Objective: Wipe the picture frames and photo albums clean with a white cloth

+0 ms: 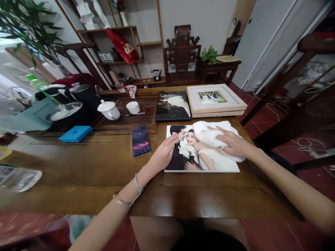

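Observation:
A wedding photo panel (191,160) lies flat on the wooden table, showing a couple in a dark suit and a white dress. On its left edge rests my left hand (167,150), fingers stretched out over the picture. My right hand (231,141) grips a white cloth (209,136), which is bunched under the fingers and covers the panel's upper right part. Some of the cloth spreads past the panel's right side. A phone (140,141) with its screen lit lies just left of my left hand.
Behind the panel lie a dark photo album (173,106) and a stack of pale frames (217,101). Further left are a tea tray (123,122), a lidded white cup (109,109), a small white bowl (133,107) and a blue box (75,134). The table (209,198) ends near my lap.

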Motion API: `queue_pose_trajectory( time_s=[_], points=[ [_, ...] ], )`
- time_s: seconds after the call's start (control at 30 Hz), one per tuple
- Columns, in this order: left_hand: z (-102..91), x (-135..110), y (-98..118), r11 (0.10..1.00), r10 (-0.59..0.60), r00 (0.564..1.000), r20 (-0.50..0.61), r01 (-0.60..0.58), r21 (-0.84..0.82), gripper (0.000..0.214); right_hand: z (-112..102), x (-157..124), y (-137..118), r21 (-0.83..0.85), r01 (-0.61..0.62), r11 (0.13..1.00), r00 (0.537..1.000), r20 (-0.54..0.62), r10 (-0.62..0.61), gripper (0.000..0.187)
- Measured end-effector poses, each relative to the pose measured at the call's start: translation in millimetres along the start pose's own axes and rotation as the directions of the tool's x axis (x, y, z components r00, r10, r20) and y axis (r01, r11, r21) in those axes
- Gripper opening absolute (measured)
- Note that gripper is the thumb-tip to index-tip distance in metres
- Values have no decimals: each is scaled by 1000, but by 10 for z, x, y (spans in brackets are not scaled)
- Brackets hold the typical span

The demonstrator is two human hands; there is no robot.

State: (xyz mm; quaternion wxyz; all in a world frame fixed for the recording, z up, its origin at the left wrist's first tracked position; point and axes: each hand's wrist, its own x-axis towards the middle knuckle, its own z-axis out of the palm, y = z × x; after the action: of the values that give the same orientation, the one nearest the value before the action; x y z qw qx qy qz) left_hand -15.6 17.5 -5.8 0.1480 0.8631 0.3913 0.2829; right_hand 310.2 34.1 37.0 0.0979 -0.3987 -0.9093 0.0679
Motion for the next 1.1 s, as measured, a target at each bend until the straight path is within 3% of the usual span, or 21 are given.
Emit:
queue_pose_trajectory(
  time_s=[0.1, 0.2, 0.3, 0.4, 0.57, 0.67, 0.73, 0.83, 0.97, 1.1],
  points=[
    [9, -7, -3, 1000, -9, 1000, -2, 9, 4, 42, 33, 164, 214, -39, -172, 984, 985, -34, 171, 29],
    [25, -12, -17, 1000, 1, 1000, -22, -1, -8, 42, 53, 177, 237, -63, -191, 980, 980, -74, 187, 30],
    [32, -13, -19, 1000, 9, 999, -36, -9, -15, 42, 69, 18, 78, -57, -64, 996, 994, -90, 59, 30],
    [22, -11, 1, 1000, 5, 999, -35, -5, -16, 42, 76, -254, -239, -27, 84, 996, 994, -64, -86, 26],
    [2, -12, 35, 1000, 8, 999, -36, -8, -11, 43, 66, -652, -885, 18, 251, 968, 968, 18, -252, 30],
    [-4, -14, 42, 1000, 4, 1000, -29, -4, -20, 44, 51, -688, -1057, 67, 327, 943, 941, 74, -331, 28],
    [-8, -14, 44, 1000, 1, 1000, -22, -2, -25, 44, 33, -602, -1005, 102, 337, 936, 933, 94, -346, 31],
    [-15, -11, 43, 1000, -3, 1000, -12, 2, -26, 44, -2, -345, -733, 113, 297, 948, 948, 85, -307, 36],
    [-13, -10, 31, 1000, 6, 1000, -13, -7, -23, 44, -33, 72, -311, 46, 185, 982, 982, 18, -186, 34],
    [-5, -16, 20, 1000, 18, 1000, -20, -18, -11, 43, -36, 356, -123, -11, 50, 999, 999, -12, -50, 39]
  ],
)
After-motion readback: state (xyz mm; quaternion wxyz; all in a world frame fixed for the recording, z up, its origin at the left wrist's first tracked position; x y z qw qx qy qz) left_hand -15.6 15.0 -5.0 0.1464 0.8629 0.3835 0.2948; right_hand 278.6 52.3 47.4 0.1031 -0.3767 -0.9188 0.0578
